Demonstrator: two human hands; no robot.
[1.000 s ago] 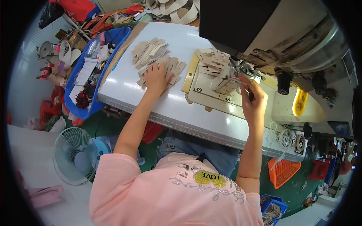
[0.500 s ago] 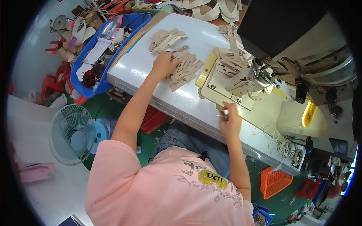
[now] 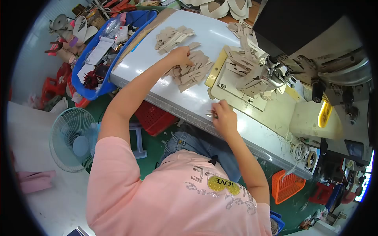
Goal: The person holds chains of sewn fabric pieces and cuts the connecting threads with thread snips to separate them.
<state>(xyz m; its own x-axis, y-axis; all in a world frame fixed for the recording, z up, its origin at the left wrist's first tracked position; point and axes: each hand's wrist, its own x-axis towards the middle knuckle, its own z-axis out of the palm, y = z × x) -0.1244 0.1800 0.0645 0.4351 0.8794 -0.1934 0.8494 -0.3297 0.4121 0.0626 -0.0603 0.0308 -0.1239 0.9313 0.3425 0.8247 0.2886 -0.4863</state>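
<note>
My left hand (image 3: 180, 57) is at the pile of flat beige pieces (image 3: 193, 71) on the white table, its fingers bent down over them; what they hold, if anything, is hidden. My right hand (image 3: 224, 117) is closed around a small metal tool (image 3: 210, 114) with a pointed end, over the table's front edge. A second pile of beige pieces (image 3: 173, 38) lies behind my left hand. More joined beige pieces (image 3: 241, 63) rest on the sewing machine's plate (image 3: 232, 87), right of the pile.
The sewing machine head (image 3: 311, 67) overhangs the right side. A blue basin (image 3: 91, 93) of odds and ends stands left of the table (image 3: 157, 88). Below are a fan (image 3: 75, 140), a red crate (image 3: 154, 120) and an orange basket (image 3: 287, 187). Thread spools (image 3: 301, 152) sit at the right.
My right hand has moved from the machine's needle area down and left to the table's front edge, with the tool in it. My left hand has shifted slightly over the pile, and the view has shifted.
</note>
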